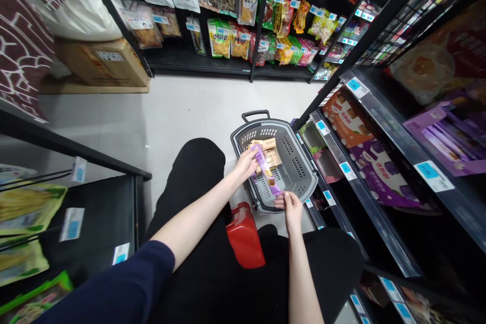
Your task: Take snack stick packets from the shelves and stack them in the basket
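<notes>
A long, narrow purple snack packet (pixel 264 168) is stretched between my two hands, above a grey shopping basket (pixel 304 188). My left hand (pixel 246 164) pinches its upper end, and my right hand (pixel 289 206) holds its lower end near the basket's front rim. Inside the basket, under and behind the purple packet, lie several tan snack packets (pixel 272 154). Part of them is hidden by my left hand and the purple packet. The basket stands on the floor with its dark handle folded out at the far end.
On the right, shelves (pixel 379 121) hold snack boxes, including an open purple box (pixel 448 136). Hanging bags fill the back rack (pixel 205 64). A cardboard box (pixel 102 63) stands at back left. Between my legs is a red object (pixel 245 238). Another shelf (pixel 102 212) is at left.
</notes>
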Demonstrator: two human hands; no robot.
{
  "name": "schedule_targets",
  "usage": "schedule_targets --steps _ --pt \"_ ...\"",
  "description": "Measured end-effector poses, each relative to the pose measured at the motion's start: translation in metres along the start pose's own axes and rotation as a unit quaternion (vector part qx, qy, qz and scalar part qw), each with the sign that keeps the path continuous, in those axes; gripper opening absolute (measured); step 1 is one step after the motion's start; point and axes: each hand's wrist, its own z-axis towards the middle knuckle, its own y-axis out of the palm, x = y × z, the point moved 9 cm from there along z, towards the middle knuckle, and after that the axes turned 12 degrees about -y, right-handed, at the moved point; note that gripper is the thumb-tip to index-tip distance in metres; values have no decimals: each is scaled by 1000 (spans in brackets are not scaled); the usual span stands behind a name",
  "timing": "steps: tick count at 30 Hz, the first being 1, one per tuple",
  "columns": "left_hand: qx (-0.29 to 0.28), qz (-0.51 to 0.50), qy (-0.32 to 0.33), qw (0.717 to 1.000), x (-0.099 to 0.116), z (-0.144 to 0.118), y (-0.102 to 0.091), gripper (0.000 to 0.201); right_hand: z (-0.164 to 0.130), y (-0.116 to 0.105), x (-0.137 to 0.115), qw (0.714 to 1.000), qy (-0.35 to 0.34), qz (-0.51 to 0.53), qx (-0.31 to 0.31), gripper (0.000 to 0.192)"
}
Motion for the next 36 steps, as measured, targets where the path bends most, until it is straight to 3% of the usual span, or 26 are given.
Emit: schedule_targets --steps 5,9,14,16,19,21,23,25,27,31,33,36 --pt "-68 -53 -123 989 -27 -10 19 11 -25 49 28 973 161 112 -121 49" --pt "-118 -29 -164 979 -37 -18 31 20 -37 77 29 959 166 145 -177 41" --pt "-133 127 -120 976 -46 -17 33 34 -19 54 25 990 86 81 -77 39" --pt "-131 253 -125 950 -60 -18 30 37 -12 44 22 996 55 53 -49 37" --pt "-154 410 -157 885 -85 -26 25 40 -6 33 19 999 22 35 -13 37" --pt "-179 458 -176 853 -99 -33 24 38 -4 27 17 999 13 38 10 37" --pt "-189 471 -181 842 -105 -37 24 36 -4 25 16 999 9 42 19 38" --pt "-177 460 -174 852 -103 -34 23 34 -5 26 15 999 8 41 18 36" --pt "-146 421 -165 880 -93 -27 20 30 -6 27 14 999 7 35 16 34" --pt "-40 290 -83 953 -46 -6 9 21 -11 33 15 1000 9 5 -12 31" --pt "3 244 -37 969 -24 -2 4 16 -12 36 15 999 10 -14 -27 32" --pt "35 216 -14 976 -10 -2 0 11 -13 35 13 999 9 -25 -28 34"
